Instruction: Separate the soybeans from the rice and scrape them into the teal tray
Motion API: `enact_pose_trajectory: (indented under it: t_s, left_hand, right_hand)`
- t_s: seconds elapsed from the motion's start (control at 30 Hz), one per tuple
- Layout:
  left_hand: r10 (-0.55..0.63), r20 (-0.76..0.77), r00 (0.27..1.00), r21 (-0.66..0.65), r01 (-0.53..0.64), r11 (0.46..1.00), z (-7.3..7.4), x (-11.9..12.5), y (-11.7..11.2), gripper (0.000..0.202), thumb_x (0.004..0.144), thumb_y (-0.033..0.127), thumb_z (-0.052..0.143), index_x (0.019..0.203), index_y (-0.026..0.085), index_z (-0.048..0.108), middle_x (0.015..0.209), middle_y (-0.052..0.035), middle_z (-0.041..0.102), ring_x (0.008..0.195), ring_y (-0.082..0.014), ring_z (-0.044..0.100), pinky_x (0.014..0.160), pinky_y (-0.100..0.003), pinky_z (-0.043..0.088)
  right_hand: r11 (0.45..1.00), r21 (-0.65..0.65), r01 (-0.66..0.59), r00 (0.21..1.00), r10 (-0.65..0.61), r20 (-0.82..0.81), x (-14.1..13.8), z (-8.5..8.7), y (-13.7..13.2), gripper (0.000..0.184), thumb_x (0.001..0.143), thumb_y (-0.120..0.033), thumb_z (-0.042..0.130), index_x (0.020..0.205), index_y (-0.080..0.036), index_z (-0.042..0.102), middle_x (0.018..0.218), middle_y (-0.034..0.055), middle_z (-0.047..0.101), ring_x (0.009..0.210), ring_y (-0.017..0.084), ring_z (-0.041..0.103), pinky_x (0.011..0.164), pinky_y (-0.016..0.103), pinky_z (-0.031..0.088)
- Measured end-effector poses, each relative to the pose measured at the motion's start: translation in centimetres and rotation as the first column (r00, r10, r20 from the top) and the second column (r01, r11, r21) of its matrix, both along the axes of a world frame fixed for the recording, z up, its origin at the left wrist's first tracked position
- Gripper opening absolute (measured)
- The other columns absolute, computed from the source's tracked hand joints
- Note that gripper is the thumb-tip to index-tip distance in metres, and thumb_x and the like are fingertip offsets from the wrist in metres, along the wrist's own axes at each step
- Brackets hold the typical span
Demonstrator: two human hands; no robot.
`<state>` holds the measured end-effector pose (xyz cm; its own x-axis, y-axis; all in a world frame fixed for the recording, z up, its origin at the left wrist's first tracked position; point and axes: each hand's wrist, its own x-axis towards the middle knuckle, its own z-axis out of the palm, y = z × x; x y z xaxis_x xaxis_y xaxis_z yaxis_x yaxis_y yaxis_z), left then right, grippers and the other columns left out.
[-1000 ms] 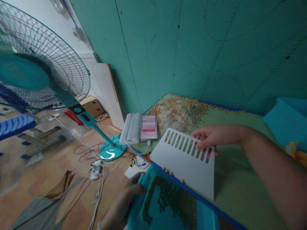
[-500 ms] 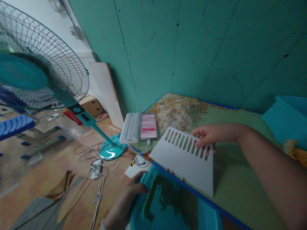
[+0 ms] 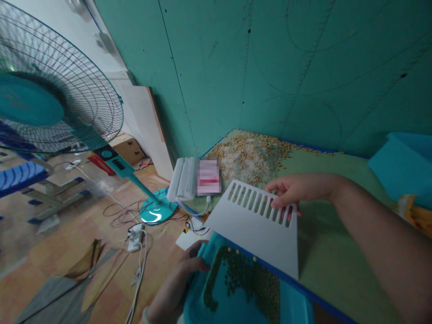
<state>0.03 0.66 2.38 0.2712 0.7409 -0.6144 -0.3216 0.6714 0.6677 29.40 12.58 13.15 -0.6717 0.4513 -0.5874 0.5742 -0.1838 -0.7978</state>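
Observation:
My right hand (image 3: 293, 191) grips the slotted top edge of a white plastic scraper (image 3: 256, 227), its lower edge at the blue rim of the green table (image 3: 324, 252). My left hand (image 3: 175, 283) holds a teal tray (image 3: 209, 310) below the table edge, fingers wrapped over its rim. Several yellow beans (image 3: 243, 279) lie in the tray, and a few are dropping off the edge by the scraper. A heap of beans mixed with white grains (image 3: 249, 155) lies in the far corner of the table.
A white device with a blurred label (image 3: 194, 180) sits at the table's left edge, cable trailing down. A teal standing fan (image 3: 50, 112) stands left, with cords and a power strip (image 3: 135, 236) on the floor. A teal box (image 3: 401, 168) is at right. The teal wall runs behind the table.
The scraper has slid a little toward the table edge, and the few beans that lay at its lower edge now fall into the tray. The left hand has shifted slightly on the tray rim.

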Motion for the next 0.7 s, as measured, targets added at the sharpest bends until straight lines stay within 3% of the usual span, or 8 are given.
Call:
enact_pose_trajectory:
  t_s: [0.3, 0.4, 0.53, 0.7]
  left_hand:
    - [0.041, -0.019, 0.999, 0.06, -0.04, 0.997, -0.5, 0.4, 0.0, 0.037, 0.041, 0.002, 0.056, 0.073, 0.018, 0.067, 0.06, 0.0015, 0.069, 0.072, -0.027, 0.063, 0.064, -0.033, 0.046]
    - [0.052, -0.02, 0.998, 0.043, -0.051, 0.998, -0.9, 0.0, -0.1, 0.038, 0.044, 0.004, 0.057, 0.077, 0.019, 0.067, 0.064, 0.0012, 0.07, 0.078, -0.0281, 0.063, 0.066, -0.033, 0.046]
    - [0.058, 0.0, 0.998, 0.027, -0.058, 0.998, -1.6, -0.5, 0.0, 0.039, 0.045, 0.006, 0.058, 0.08, 0.02, 0.066, 0.067, 0.001, 0.07, 0.078, -0.0274, 0.064, 0.067, -0.033, 0.046]
    - [0.052, 0.03, 0.998, 0.023, -0.052, 0.998, -2.4, -0.7, 0.4, 0.037, 0.044, 0.006, 0.059, 0.078, 0.02, 0.066, 0.063, 0.0015, 0.07, 0.072, -0.0256, 0.064, 0.064, -0.032, 0.046]
  right_hand:
    - [0.999, 0.024, -0.049, 0.999, 0.048, 0.021, -1.0, 0.8, -0.5, 0.03, 0.07, -0.039, 0.063, 0.084, -0.016, 0.049, 0.066, -0.0011, 0.063, 0.053, 0.01, 0.06, 0.042, 0.018, 0.041]
    - [0.988, 0.147, 0.041, 0.999, -0.04, -0.012, -0.1, 1.6, -0.5, 0.029, 0.072, -0.042, 0.06, 0.083, -0.017, 0.051, 0.066, -0.0019, 0.061, 0.053, 0.009, 0.058, 0.044, 0.017, 0.041]
    - [0.9, 0.338, 0.276, 0.956, -0.294, 0.002, 1.9, 3.1, -0.3, 0.026, 0.074, -0.042, 0.056, 0.082, -0.018, 0.055, 0.071, -0.0006, 0.06, 0.058, 0.009, 0.056, 0.053, 0.022, 0.044]
    - [0.696, 0.484, 0.531, 0.804, -0.594, -0.027, 3.4, 4.0, -0.3, 0.023, 0.077, -0.037, 0.051, 0.09, -0.018, 0.055, 0.078, 0.0017, 0.062, 0.067, 0.01, 0.055, 0.063, 0.026, 0.042]
